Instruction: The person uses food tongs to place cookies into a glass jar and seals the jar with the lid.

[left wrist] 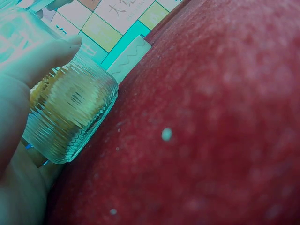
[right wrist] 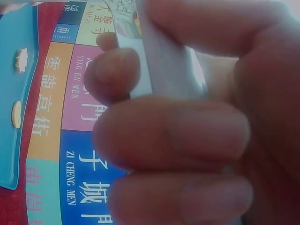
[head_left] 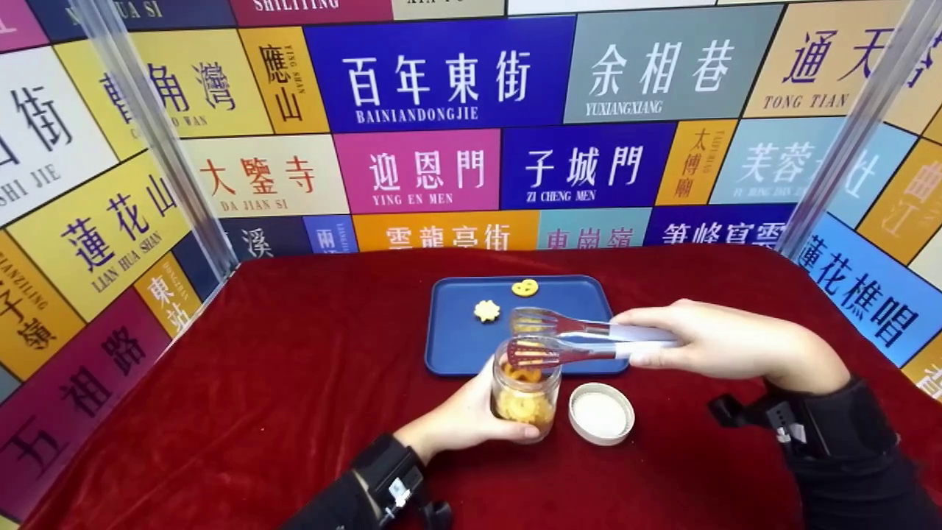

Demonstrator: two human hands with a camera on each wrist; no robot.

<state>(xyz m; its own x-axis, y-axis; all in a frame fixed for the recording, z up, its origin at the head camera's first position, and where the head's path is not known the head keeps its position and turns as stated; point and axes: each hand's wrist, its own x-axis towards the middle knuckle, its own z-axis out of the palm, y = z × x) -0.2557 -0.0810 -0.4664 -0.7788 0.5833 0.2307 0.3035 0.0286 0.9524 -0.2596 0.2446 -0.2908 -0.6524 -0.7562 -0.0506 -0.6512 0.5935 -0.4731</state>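
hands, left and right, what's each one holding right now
Left hand: closed around the glass jar.
Right hand: closed on the tongs, whose tips are apart.

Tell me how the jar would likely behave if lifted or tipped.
The jar is probably stiff and breakable, since its clear wall looks like glass. Its ribbed side may resist slipping. Tipped far over, it could spill cookies, as its mouth is uncovered.

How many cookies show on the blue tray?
2: a pretzel-shaped cookie toward the back of the tray, a flower-shaped cookie left of it; the tongs may hide another.
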